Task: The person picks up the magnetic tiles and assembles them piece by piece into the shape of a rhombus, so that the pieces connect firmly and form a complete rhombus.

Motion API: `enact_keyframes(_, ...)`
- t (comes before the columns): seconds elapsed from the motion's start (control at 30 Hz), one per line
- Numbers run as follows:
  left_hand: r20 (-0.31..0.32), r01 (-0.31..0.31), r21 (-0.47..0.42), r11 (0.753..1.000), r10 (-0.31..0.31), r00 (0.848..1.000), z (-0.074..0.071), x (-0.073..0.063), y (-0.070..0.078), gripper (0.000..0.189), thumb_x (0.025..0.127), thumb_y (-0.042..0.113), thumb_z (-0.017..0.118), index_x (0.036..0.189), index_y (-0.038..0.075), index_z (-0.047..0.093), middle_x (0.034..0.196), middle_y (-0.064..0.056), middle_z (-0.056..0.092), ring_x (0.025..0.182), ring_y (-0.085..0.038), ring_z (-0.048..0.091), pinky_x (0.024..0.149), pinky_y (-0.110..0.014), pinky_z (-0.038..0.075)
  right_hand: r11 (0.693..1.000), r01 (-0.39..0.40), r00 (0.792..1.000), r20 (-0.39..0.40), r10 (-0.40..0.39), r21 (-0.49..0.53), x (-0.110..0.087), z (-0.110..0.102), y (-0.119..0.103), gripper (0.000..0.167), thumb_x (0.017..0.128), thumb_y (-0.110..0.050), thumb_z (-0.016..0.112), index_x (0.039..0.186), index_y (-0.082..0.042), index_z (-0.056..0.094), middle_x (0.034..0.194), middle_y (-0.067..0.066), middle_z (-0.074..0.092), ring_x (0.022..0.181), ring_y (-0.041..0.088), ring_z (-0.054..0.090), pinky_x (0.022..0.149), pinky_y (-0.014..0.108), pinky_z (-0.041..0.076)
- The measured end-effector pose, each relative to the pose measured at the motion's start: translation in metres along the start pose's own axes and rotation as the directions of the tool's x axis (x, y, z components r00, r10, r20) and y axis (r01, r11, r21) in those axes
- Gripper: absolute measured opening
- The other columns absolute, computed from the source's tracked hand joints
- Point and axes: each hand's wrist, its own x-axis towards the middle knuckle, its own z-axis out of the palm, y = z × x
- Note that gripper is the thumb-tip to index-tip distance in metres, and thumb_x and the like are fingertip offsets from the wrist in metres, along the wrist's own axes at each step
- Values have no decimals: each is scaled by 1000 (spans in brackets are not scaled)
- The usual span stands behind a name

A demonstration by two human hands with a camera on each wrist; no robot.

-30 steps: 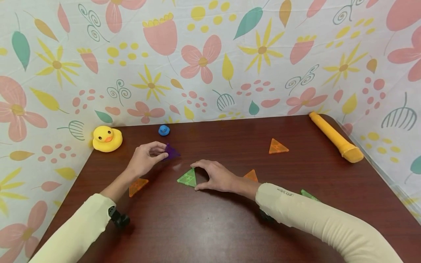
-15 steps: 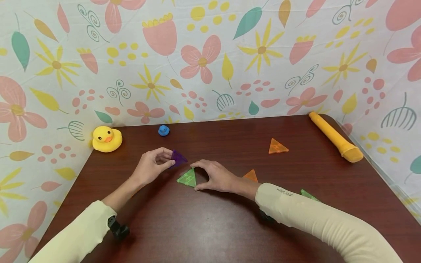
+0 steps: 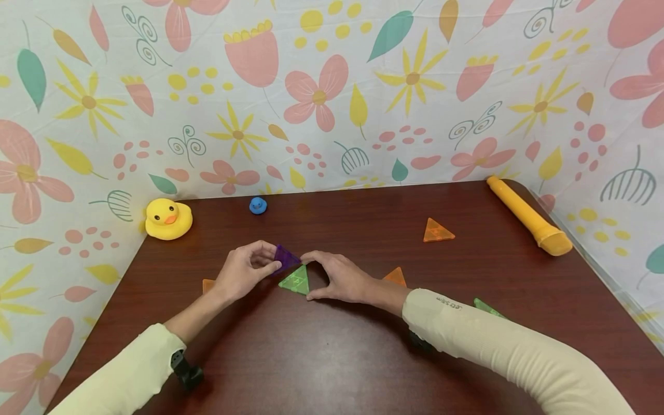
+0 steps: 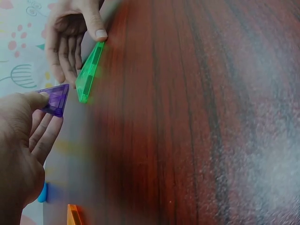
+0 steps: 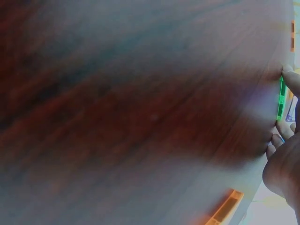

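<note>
In the head view my left hand (image 3: pixel 246 268) pinches a translucent purple triangular tile (image 3: pixel 285 259) between thumb and fingers, held tilted. Just below and to its right is a translucent green triangular tile (image 3: pixel 295 280). My right hand (image 3: pixel 342 278) holds that green tile by its right side, thumb at the near corner and fingertip at the far one. Seen from the left wrist, the purple tile (image 4: pixel 57 99) is close to the lower corner of the green tile (image 4: pixel 89 72). The right wrist view shows the green tile (image 5: pixel 281 98) edge-on between thumb and finger.
Orange triangular tiles lie at the right (image 3: pixel 438 230), behind the right wrist (image 3: pixel 396 276) and partly under the left forearm (image 3: pixel 208 285). Another green tile (image 3: pixel 487 307) peeks past the right sleeve. A yellow duck (image 3: pixel 168 219), small blue duck (image 3: pixel 257 205) and yellow toy microphone (image 3: pixel 529 216) stand around the table's far side.
My left hand has brought the purple tile right and nearer, up to the green tile. My right hand and the green tile have stayed in place.
</note>
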Motion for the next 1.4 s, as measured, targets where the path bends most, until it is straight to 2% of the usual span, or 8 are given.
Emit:
enact_keyframes(0.4,-10,-11,-12,1000,11,1000,6,-3,0,21,94,8,83,112,8,74,99,-2,76,88,-17,75,78,-27,61,1000,0,1000,0,0,1,2,1,0,77,84,-26,95,145,-1,55,136,10,67,132,24,62,111,42,49)
enact_keyframes(0.7,-15,-9,-3,1000,9,1000,10,-6,2,21,93,10,85,110,9,73,98,-2,76,87,-15,75,78,-27,61,1000,-13,1000,2,13,0,2,2,1,77,84,-27,94,145,-1,55,136,11,67,131,24,62,111,41,49)
enact_keyframes(1.03,12,-10,23,1000,10,1000,12,-9,3,20,93,11,85,109,11,72,98,2,75,88,-12,75,78,-29,61,1000,-19,1000,12,19,-4,2,1,0,76,86,-27,93,145,0,54,136,11,67,131,25,62,110,42,49)
enact_keyframes(1.4,24,-42,16,999,42,999,14,-9,3,22,93,10,85,110,12,72,100,1,75,89,-14,75,78,-29,62,999,-38,999,12,38,-15,1,2,1,77,85,-28,94,145,-1,55,140,12,65,134,24,60,111,41,49)
